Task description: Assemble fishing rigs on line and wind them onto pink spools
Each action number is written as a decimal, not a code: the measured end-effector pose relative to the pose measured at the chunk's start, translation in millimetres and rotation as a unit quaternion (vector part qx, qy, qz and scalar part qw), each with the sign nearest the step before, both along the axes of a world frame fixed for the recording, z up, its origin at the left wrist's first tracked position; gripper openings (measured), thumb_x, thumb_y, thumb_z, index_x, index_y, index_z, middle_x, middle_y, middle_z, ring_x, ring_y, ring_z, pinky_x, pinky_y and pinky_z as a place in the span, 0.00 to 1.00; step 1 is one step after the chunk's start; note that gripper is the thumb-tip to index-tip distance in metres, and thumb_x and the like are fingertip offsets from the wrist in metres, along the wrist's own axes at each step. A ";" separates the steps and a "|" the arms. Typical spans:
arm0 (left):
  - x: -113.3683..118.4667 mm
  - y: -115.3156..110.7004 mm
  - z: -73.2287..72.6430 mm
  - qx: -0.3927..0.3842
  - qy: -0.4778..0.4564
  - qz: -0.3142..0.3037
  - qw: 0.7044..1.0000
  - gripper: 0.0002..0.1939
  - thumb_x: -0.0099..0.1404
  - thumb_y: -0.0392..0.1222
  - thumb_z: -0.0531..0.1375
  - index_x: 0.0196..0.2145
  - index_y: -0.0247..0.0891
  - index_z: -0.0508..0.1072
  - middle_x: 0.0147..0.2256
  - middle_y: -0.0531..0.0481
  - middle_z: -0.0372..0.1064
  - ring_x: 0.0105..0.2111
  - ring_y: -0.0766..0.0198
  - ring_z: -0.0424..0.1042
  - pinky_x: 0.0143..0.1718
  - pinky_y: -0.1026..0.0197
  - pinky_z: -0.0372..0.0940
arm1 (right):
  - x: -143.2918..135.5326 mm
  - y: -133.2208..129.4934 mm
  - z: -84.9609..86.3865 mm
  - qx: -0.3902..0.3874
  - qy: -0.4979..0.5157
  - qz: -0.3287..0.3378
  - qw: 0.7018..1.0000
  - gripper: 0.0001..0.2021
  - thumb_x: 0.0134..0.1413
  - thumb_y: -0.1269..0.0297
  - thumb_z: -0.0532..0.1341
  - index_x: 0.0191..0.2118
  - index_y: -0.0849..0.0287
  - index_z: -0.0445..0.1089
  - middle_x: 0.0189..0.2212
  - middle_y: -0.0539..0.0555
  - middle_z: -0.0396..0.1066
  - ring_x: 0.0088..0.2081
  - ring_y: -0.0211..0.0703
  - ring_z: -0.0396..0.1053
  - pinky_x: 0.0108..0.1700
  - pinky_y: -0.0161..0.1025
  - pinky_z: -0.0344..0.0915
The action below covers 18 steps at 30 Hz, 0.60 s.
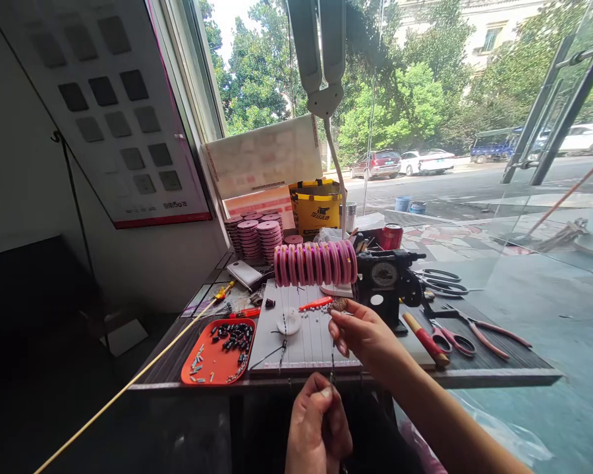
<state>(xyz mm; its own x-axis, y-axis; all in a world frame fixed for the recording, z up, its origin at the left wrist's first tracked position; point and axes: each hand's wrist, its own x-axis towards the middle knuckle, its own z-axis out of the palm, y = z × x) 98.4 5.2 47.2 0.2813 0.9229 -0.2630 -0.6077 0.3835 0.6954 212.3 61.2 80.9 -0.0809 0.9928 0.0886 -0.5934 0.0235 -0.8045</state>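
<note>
Pinch grip, left hand point(321, 421): thumb and fingers closed together on a thin dark cord point(333, 362), lower centre of the frame. Right hand point(358, 329): thumb and forefinger drawn nearly together beside a small brown object point(339, 305); whether they have hold of it, or of the line, cannot be told.

Cord: upright between the two hands, in front of a white board point(271, 352), centre of the frame.

Spools, pink point(315, 263): in a row above the board, fine strands hanging from them.

Risks, as judged: uneven pull between the hands could slacken or tangle the cord with the neighbouring strands; a low sweep of the right hand could scatter the loose grey pellets point(321, 315).

Pose: left hand low, bottom centre, knuckles folded, thumb uppermost; right forearm slanting from the lower right corner up toward the centre, fingers pointing left.

Adjacent: orange tray point(188, 361) of black parts point(233, 334), left of centre; red-handled scissors point(454, 339), right of centre.
</note>
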 end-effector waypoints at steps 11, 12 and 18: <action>-4.6 -1.2 -4.3 -0.024 -0.016 -0.012 1.000 0.15 0.42 0.45 0.66 0.21 0.35 0.63 0.10 0.62 0.53 0.08 0.81 0.44 0.12 0.72 0.37 | 0.4 -1.9 1.0 -0.003 -0.003 -0.005 1.000 0.12 0.37 0.62 0.66 0.27 0.61 0.64 0.14 0.46 0.65 0.12 0.28 0.57 0.15 0.27 0.49; -4.9 -1.4 -4.6 -0.024 -0.016 -0.008 1.000 0.15 0.43 0.44 0.65 0.21 0.35 0.63 0.10 0.62 0.52 0.09 0.81 0.44 0.13 0.71 0.37 | 0.3 -1.7 0.8 -0.003 -0.003 -0.004 1.000 0.12 0.37 0.62 0.66 0.28 0.61 0.65 0.14 0.46 0.65 0.12 0.28 0.57 0.15 0.27 0.49; -4.5 -3.1 -6.0 -0.028 -0.015 0.000 0.999 0.13 0.44 0.44 0.64 0.21 0.36 0.63 0.11 0.62 0.51 0.10 0.80 0.43 0.13 0.71 0.37 | 0.2 -0.6 -1.1 -0.007 0.004 -0.002 1.000 0.16 0.37 0.62 0.66 0.35 0.61 0.66 0.14 0.46 0.65 0.12 0.30 0.57 0.15 0.28 0.50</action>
